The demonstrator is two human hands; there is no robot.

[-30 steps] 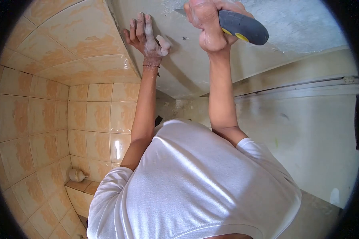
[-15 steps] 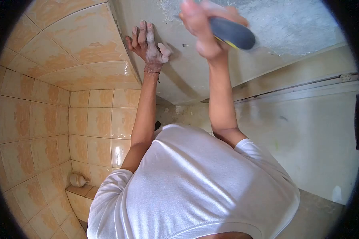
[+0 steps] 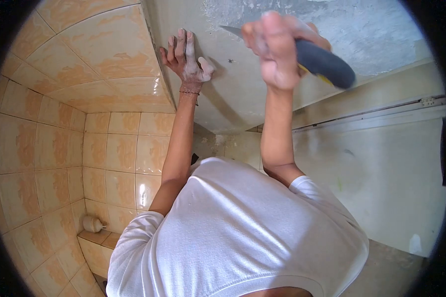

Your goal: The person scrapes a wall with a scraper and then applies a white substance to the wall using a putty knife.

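My right hand (image 3: 277,52), a little blurred, is closed around a scraper (image 3: 326,63) with a dark grey and yellow handle. Its thin metal blade juts out to the left of my fingers, close to the edge of a rough, whitish patch (image 3: 381,29) on the painted wall (image 3: 233,94). Whether the blade touches the surface I cannot tell. My left hand (image 3: 187,62), dusted with white powder, lies with spread fingers against the same wall, beside the tiled edge, and holds nothing. A thin dark bracelet circles that wrist.
Orange-and-cream tiled wall (image 3: 104,54) runs along the left, meeting the painted wall at a corner edge. Low on the left, a pale rounded object (image 3: 91,224) sits on a tiled ledge (image 3: 95,237). A narrow rail (image 3: 371,114) crosses the right side.
My right hand has moved down and to the right with the scraper, baring more of its blade. The left hand stays on the wall; the view has shifted slightly.
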